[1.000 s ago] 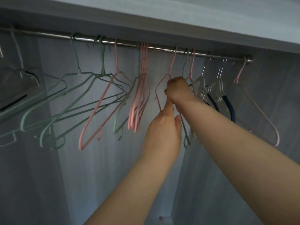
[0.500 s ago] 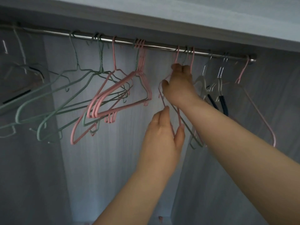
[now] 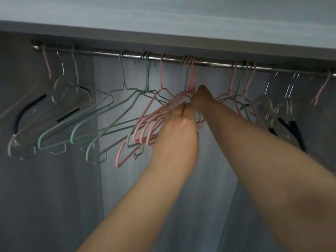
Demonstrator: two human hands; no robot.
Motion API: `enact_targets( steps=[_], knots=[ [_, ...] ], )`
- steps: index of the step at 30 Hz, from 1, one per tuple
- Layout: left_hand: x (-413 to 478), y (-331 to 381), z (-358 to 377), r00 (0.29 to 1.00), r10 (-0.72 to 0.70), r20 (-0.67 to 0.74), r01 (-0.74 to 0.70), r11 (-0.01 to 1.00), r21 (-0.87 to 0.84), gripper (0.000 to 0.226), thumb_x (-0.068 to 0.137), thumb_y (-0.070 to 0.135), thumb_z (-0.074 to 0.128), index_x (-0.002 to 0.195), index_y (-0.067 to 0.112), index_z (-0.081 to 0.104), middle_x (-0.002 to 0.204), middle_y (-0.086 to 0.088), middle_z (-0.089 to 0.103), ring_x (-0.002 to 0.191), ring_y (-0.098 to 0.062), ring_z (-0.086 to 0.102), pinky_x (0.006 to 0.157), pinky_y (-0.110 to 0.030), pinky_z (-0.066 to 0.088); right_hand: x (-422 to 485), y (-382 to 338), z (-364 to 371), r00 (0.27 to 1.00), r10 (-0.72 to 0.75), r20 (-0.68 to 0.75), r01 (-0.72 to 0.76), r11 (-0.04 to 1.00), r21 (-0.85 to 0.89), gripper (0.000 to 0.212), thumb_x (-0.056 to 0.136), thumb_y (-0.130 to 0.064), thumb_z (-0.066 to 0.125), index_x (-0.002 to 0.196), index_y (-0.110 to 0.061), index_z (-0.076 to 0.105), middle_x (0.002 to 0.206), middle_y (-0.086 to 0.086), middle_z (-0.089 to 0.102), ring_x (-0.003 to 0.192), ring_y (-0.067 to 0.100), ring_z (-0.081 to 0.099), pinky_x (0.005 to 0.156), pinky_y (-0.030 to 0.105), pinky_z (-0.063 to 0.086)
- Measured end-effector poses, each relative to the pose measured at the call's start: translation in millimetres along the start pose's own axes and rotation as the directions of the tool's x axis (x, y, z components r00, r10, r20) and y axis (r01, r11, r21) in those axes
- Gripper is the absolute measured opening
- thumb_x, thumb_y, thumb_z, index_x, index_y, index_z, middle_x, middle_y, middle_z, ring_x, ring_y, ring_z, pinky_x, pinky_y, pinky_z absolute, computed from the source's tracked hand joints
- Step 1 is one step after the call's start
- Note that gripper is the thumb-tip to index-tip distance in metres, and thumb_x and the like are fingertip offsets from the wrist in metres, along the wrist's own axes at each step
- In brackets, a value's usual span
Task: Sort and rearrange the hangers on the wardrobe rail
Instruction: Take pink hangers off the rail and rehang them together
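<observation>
Steel rail [image 3: 136,56] spans the wardrobe. From its left end hang clear hangers [image 3: 69,95], then green hangers [image 3: 147,77] swung out sideways. At mid-rail hangs a pink bunch [image 3: 193,79], tilted left and gripped by the left hand [image 3: 176,131] and right hand [image 3: 201,99]. Rightward hangs a pink-green trio [image 3: 232,77]; more clear ones [image 3: 263,104] near the right end.

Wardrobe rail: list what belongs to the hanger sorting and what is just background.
Job: silver metal rail; bunch of pink wire hangers, gripped by left hand and right hand; green wire hangers; dark-padded clear plastic hangers.
Background: grey wardrobe back panel; pale top board.
</observation>
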State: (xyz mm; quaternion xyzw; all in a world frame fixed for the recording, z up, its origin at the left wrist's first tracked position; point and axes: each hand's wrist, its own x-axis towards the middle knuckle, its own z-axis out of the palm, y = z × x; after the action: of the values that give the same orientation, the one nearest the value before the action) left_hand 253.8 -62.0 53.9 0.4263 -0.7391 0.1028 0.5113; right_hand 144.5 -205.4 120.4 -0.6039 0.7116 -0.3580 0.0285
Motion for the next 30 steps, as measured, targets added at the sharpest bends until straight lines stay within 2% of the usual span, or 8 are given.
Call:
enact_targets(
  steps=[3, 7, 11, 15, 18, 21, 26, 30],
  knots=[
    [-2, -1, 9, 1.0, 0.018, -0.007, -0.018, 1.0, 0.022, 0.061, 0.064, -0.013, 0.066, 0.122, -0.003, 0.051, 0.118, -0.022, 0.06, 0.106, -0.035, 0.059, 0.093, -0.031, 0.045, 16, 11, 9, 0.992, -0.09, -0.083, 0.091, 0.996, 0.005, 0.037, 0.092, -0.004, 0.044, 0.129, 0.002, 0.048, 0.135, 0.017, 0.05, 0.124, 0.028, 0.049, 0.099, 0.025, 0.038],
    [-6, -6, 12, 0.995, 0.062, -0.074, -0.063, 0.998, -0.011, 0.059, 0.064, -0.007, 0.068, 0.12, -0.003, 0.052, 0.115, -0.02, 0.062, 0.105, -0.032, 0.061, 0.103, -0.021, 0.013, 31, 21, 19, 0.955, -0.199, -0.218, 0.212, 0.977, 0.035, 0.024, 0.092, -0.008, 0.047, 0.098, 0.001, 0.068, 0.105, 0.015, 0.069, 0.099, 0.026, 0.063, 0.058, 0.018, 0.034],
    [-6, -13, 17, 1.0, 0.011, -0.013, -0.012, 0.994, -0.111, 0.055, 0.076, 0.009, 0.056, 0.129, 0.0, 0.044, 0.125, -0.018, 0.057, 0.113, -0.029, 0.056, 0.1, -0.012, 0.006, 32, 27, 18, 0.932, -0.309, -0.189, 0.336, 0.933, 0.127, 0.024, 0.091, -0.013, 0.054, 0.091, 0.003, 0.073, 0.084, 0.008, 0.067, 0.078, 0.013, 0.055, 0.053, 0.015, 0.032],
    [-4, -18, 25, 0.992, -0.097, 0.078, 0.116, 0.944, -0.308, 0.068, 0.088, 0.02, 0.053, 0.144, 0.016, 0.014, 0.144, -0.003, 0.037, 0.129, -0.013, 0.038, 0.097, -0.006, 0.018, 34, 36, 13, 0.899, -0.388, -0.202, 0.416, 0.902, 0.117, 0.025, 0.092, -0.009, 0.052, 0.093, 0.006, 0.072, 0.099, 0.019, 0.071, 0.08, 0.015, 0.055, 0.072, 0.02, 0.048],
    [0, -25, 31, 0.978, -0.166, 0.129, 0.206, 0.882, -0.425, 0.067, 0.088, 0.025, 0.053, 0.143, 0.024, 0.016, 0.14, 0.003, 0.042, 0.124, -0.007, 0.041, 0.104, -0.02, 0.032, 36, 42, 7, 0.906, -0.331, -0.265, 0.382, 0.908, 0.171, 0.025, 0.093, -0.007, 0.05, 0.105, 0.005, 0.068, 0.11, 0.019, 0.068, 0.097, 0.024, 0.063, 0.093, 0.034, 0.05],
    [3, -27, 36, 0.969, -0.208, 0.131, 0.246, 0.828, -0.503, 0.064, 0.088, 0.025, 0.055, 0.141, 0.027, 0.021, 0.131, 0.003, 0.048, 0.118, -0.006, 0.047, 0.103, -0.032, 0.041, 42, 46, 4, 0.908, -0.303, -0.288, 0.351, 0.927, 0.132, 0.029, 0.094, -0.008, 0.048, 0.098, 0.012, 0.068, 0.106, 0.022, 0.069, 0.094, 0.024, 0.063, 0.079, 0.019, 0.043],
    [8, -31, 39, 0.95, -0.311, 0.019, 0.261, 0.76, -0.595, 0.029, 0.084, 0.027, 0.06, 0.11, 0.019, 0.05, 0.105, 0.004, 0.058, 0.092, -0.001, 0.056, 0.077, -0.013, 0.048, 48, 46, 5, 0.907, -0.317, -0.279, 0.339, 0.94, 0.034, 0.03, 0.094, -0.01, 0.047, 0.082, 0.007, 0.068, 0.086, 0.008, 0.066, 0.08, 0.018, 0.056, 0.067, 0.019, 0.039],
    [11, -33, 32, 0.934, -0.352, -0.056, 0.252, 0.763, -0.595, 0.027, 0.083, 0.026, 0.062, 0.101, 0.024, 0.042, 0.097, 0.011, 0.056, 0.088, -0.002, 0.058, 0.072, -0.01, 0.048, 54, 39, -5, 0.914, -0.265, -0.308, 0.284, 0.959, 0.017, 0.029, 0.095, -0.011, 0.045, 0.09, 0.004, 0.069, 0.097, 0.018, 0.069, 0.089, 0.026, 0.062, 0.073, 0.02, 0.041]
  ],
)
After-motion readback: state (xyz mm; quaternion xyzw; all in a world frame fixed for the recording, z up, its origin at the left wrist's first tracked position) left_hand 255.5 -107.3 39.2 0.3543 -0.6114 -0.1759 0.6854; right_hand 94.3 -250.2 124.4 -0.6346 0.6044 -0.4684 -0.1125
